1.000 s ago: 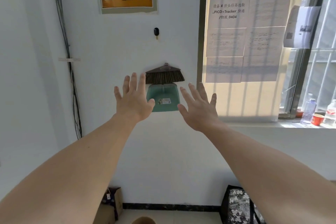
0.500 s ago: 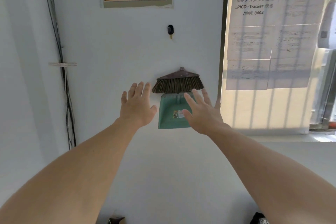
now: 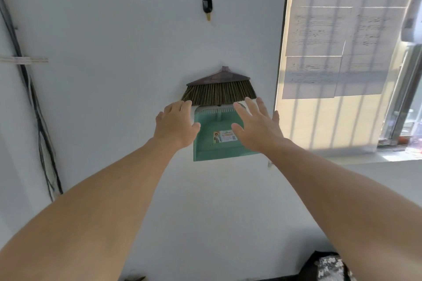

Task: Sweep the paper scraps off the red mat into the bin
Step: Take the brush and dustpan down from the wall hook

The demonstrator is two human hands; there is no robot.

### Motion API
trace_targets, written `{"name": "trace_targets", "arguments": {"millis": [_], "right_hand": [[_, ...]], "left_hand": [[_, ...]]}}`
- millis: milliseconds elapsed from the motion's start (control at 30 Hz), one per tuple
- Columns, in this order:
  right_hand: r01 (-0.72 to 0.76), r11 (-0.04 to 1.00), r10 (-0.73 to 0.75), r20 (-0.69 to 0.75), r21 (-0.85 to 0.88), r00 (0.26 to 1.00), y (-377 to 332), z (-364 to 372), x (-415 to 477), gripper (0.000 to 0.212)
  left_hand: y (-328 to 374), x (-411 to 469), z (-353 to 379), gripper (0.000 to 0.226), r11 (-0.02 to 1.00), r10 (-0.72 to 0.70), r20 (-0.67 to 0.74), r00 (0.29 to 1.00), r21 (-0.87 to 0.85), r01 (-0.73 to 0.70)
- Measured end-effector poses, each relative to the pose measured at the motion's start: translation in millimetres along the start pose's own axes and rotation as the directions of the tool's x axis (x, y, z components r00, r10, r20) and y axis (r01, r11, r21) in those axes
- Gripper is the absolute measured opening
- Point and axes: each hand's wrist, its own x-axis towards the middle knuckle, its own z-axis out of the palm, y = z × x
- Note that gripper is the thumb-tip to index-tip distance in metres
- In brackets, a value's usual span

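A small broom head (image 3: 218, 90) with brown bristles hangs on the white wall, and a green dustpan (image 3: 217, 141) hangs just below it. My left hand (image 3: 175, 125) reaches to the dustpan's left edge, fingers apart, its fingertips near the bristles. My right hand (image 3: 257, 126) is spread over the dustpan's right side, holding nothing. The red mat, the paper scraps and the bin are out of view.
A black hook (image 3: 207, 5) sticks out of the wall above the broom. Cables (image 3: 34, 102) run down the wall at the left. Papers (image 3: 338, 36) cover the window at the right, with a sill (image 3: 397, 155) below. A patterned dark bag (image 3: 326, 267) sits at the bottom right.
Both hands have moved forward and closer to the dustpan and broom, and the view has drawn nearer to the wall.
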Motion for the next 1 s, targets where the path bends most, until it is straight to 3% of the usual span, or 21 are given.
{"name": "trace_targets", "arguments": {"millis": [200,400,700,1000], "right_hand": [[0.01,1.0,-0.01,0.029,0.015,1.0,6.4,25.4,57.3,0.06],[0.029,0.999,-0.029,-0.012,0.043,1.0,13.9,46.2,144.7,0.059],[0.1,0.995,-0.099,0.042,-0.013,0.994,29.4,80.9,240.0,0.076],[0.119,0.991,-0.127,-0.178,-0.054,0.976,26.6,105.1,279.7,0.071]], "left_hand": [[-8.4,49.2,30.2,0.063,1.0,-0.006,0.058,0.998,0.006,0.006],[-17.2,116.0,68.7,0.069,0.997,-0.025,0.281,0.96,-0.065,0.045],[-24.1,189.8,113.0,0.069,0.992,0.001,0.411,0.912,-0.118,0.052],[-28.0,221.7,136.8,0.063,0.995,0.013,0.418,0.908,-0.096,0.029]]}}
